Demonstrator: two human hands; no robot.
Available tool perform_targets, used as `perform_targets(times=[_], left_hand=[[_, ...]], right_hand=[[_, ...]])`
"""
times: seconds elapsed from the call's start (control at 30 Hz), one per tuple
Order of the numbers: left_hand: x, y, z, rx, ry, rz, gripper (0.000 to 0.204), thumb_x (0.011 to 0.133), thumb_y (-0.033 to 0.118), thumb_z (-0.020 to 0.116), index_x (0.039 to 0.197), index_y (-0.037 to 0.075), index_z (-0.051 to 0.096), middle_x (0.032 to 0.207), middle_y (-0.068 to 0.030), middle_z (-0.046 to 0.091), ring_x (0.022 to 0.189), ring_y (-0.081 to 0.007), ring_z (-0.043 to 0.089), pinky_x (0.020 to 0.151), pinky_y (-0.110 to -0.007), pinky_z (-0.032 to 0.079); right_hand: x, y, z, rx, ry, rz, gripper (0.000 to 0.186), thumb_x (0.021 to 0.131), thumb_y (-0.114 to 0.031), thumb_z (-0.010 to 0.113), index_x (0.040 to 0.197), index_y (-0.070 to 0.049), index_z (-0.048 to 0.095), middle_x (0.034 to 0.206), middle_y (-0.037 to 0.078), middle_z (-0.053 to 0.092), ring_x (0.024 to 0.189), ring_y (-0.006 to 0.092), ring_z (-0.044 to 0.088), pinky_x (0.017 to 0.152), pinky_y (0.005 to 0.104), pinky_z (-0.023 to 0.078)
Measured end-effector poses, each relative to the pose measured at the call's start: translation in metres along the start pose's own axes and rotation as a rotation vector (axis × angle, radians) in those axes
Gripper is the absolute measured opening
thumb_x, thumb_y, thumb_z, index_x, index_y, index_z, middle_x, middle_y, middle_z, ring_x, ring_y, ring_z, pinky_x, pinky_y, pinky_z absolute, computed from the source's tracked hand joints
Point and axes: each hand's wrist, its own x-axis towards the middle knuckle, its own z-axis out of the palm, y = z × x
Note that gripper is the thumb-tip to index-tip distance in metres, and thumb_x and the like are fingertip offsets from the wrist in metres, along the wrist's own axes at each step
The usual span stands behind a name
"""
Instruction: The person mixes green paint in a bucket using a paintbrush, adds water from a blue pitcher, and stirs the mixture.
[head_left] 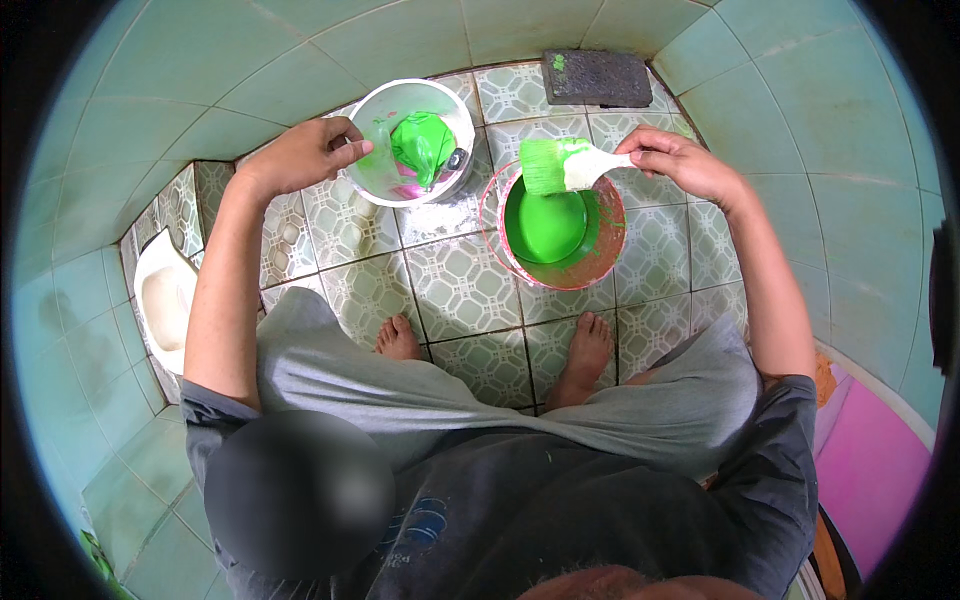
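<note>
My right hand (680, 165) is closed round the white handle of a wide paintbrush (560, 165), its bristles soaked in green. The brush lies level above the far rim of a reddish bucket (610, 225). Bright green paint (548, 222) fills the lower part of that bucket. To the left, my left hand (305, 158) pinches the near-left rim of a white bucket (450, 195), thumb over the inside. Within the white bucket are a crumpled green-coated bag or sheet (422, 145), a pinkish patch, a small dark object and some translucent plastic by my thumb.
A dark rectangular block (597, 78) with a green smear rests by the far wall. On the left, a white squat toilet (165, 300) is set in a tiled step. My bare feet (588, 350) stand on the patterned floor tiles. A pink panel (875, 470) is at the lower right.
</note>
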Motion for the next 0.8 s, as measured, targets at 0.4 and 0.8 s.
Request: perform_targets(times=[0.4, 0.8], left_hand=[[0.003, -0.006, 0.000, 0.057, 0.028, 0.052, 0.039, 0.090, 0.035, 0.063, 0.106, 0.000, 0.063, 0.082, -0.0120, 0.064, 0.070, -0.0190, 0.058, 0.069, -0.033, 0.048], [0.051, -0.010, 0.073, 0.740, 0.186, 0.238, 0.031, 0.072, 0.014, 0.072, 0.102, 0.010, 0.070, 0.117, -0.0134, 0.061, 0.111, -0.0287, 0.058, 0.092, -0.040, 0.050]], right_hand=[[0.011, 0.025, 0.004, 0.070, -0.010, 0.034, 0.022, 0.095, -0.017, 0.051, 0.109, -0.006, 0.063, 0.089, -0.005, 0.054, 0.079, 0.0082, 0.044, 0.073, 0.0233, 0.039], [0.010, 0.009, 0.005, 0.104, 0.014, 0.071, 0.020, 0.093, -0.017, 0.052, 0.107, -0.006, 0.063, 0.084, -0.006, 0.052, 0.075, 0.0064, 0.045, 0.069, 0.0220, 0.036]])
